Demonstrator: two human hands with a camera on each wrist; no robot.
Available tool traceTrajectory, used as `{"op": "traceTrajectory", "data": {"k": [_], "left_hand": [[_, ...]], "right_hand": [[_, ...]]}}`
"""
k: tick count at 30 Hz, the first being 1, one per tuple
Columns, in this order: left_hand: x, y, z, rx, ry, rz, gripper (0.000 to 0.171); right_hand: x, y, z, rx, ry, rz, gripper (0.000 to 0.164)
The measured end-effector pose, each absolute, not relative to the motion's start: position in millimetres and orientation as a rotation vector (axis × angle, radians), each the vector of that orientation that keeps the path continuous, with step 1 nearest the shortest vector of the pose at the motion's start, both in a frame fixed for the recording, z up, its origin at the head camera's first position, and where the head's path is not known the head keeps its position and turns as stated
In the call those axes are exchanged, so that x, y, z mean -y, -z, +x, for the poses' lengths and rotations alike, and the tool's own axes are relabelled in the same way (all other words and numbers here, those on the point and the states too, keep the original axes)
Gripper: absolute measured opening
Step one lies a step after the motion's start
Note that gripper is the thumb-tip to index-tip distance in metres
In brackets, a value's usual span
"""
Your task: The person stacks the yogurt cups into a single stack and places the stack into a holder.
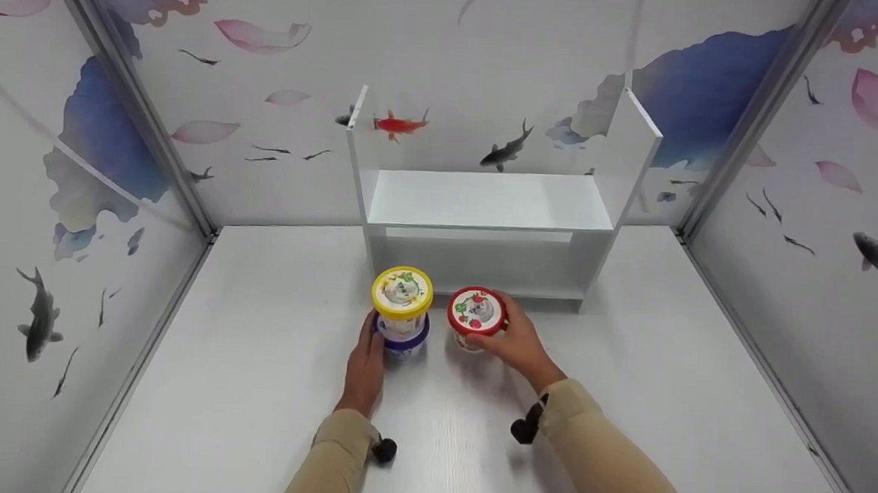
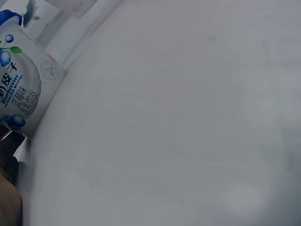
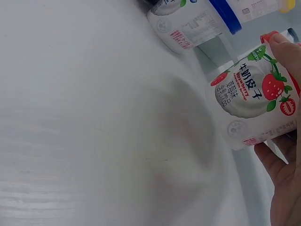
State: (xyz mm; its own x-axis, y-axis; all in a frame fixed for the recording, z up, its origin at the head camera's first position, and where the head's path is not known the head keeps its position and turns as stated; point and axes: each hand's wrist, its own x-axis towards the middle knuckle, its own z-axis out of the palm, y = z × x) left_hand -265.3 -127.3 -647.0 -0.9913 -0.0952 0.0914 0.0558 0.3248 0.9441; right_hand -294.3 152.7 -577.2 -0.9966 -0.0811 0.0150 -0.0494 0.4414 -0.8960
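Observation:
My right hand [image 1: 517, 341] holds a red-lidded strawberry milk drink cup [image 1: 475, 311], thumb on the near side and fingers round the far side. Strawberries are printed on that cup [image 3: 256, 89] in the right wrist view, with its shadow on the table to the left. To its left, a yellow-lidded cup [image 1: 402, 293] stands on top of a blue-lidded blueberry cup [image 1: 404, 346]. At the left side of this lower cup, my left hand [image 1: 363, 370] grips it, thumb in front and fingers partly hidden. The left wrist view shows the blueberry cup [image 2: 23, 80] at its edge.
A white two-level shelf [image 1: 490, 200] with tall side panels stands just behind the cups. Below it spreads the white tabletop [image 1: 265, 418]. Printed walls [image 1: 281, 103] with metal corner posts enclose the back and sides.

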Motion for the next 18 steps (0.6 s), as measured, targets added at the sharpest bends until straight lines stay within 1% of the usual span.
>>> {"op": "traceTrajectory", "data": {"k": [5, 10, 14, 18], "left_hand": [[126.8, 647.1, -266.8, 2.454, 1.742, 0.047, 0.067], [126.9, 647.2, -267.5, 2.446, 1.757, 0.034, 0.071], [127.9, 647.5, -266.9, 2.445, 1.745, 0.034, 0.074], [129.2, 647.4, -267.6, 2.46, 1.739, 0.035, 0.073]], "right_hand": [[-154.5, 569.5, -296.0, -2.653, 1.626, -0.137, 0.11], [-157.4, 563.4, -297.3, -2.645, 1.679, -0.216, 0.108], [-157.5, 556.6, -297.2, -2.614, 1.709, -0.24, 0.108], [-155.9, 548.3, -299.2, -2.612, 1.69, -0.22, 0.11]]}}
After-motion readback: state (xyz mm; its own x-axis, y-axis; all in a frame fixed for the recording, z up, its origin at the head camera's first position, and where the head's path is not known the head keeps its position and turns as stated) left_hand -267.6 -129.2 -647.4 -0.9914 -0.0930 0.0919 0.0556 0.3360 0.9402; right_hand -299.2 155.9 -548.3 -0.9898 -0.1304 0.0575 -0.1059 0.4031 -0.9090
